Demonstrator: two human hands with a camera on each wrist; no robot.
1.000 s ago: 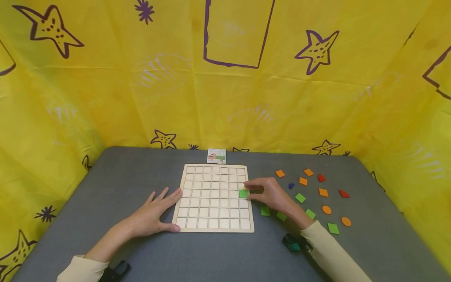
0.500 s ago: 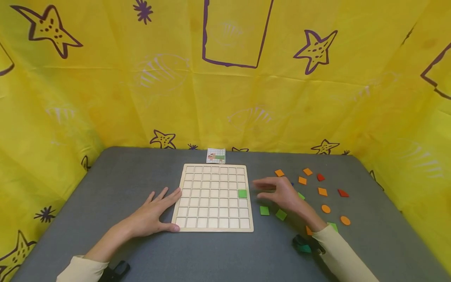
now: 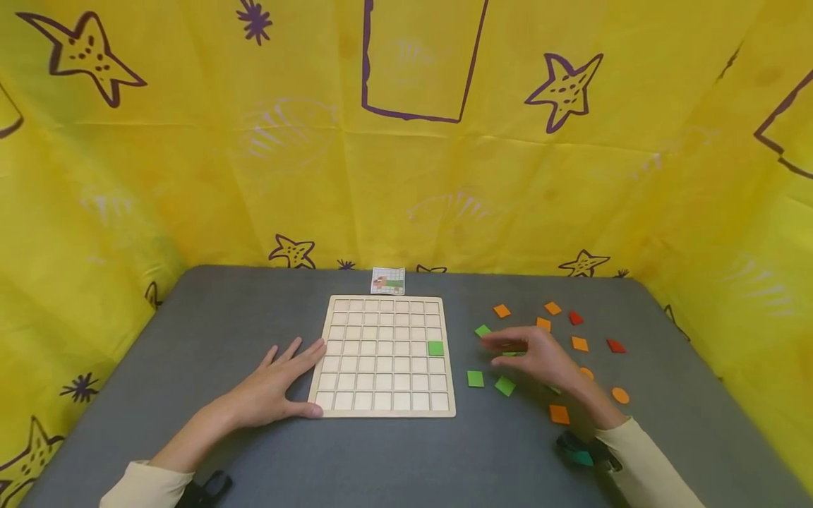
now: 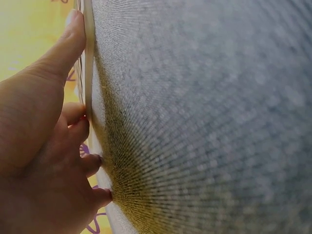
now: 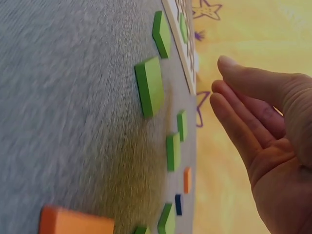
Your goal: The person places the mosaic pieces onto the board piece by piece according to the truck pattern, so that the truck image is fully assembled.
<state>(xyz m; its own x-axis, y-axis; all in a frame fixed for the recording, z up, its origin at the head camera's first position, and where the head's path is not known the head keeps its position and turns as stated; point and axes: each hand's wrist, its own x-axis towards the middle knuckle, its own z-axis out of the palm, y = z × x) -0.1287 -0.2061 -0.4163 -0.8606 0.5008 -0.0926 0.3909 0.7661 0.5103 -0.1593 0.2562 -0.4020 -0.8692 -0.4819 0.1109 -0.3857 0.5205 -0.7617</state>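
Observation:
A pale wooden grid board [image 3: 384,414] lies on the grey table, with one green square [image 3: 435,348] in a cell near its right edge. Along the board's left side rests the left hand [image 3: 267,391], fingers spread, thumb at the near corner; the left wrist view shows its thumb [image 4: 66,51] against the board's edge. Above the loose green pieces, right of the board, hovers the right hand [image 3: 536,356]. In the right wrist view that hand [image 5: 268,131] has thumb and fingers apart with nothing between them, and green tiles [image 5: 150,87] lie below it.
A small printed card [image 3: 388,281] lies behind the board. Orange squares [image 3: 559,414], orange round pieces [image 3: 620,395] and red pieces [image 3: 616,346] are scattered on the right. A blue piece [image 5: 179,204] shows in the right wrist view. Yellow patterned cloth [image 3: 406,176] surrounds the table.
The right hand has moved away from the green square in the board, rightward over the loose pieces. The square stays in its cell. The left hand has kept its place.

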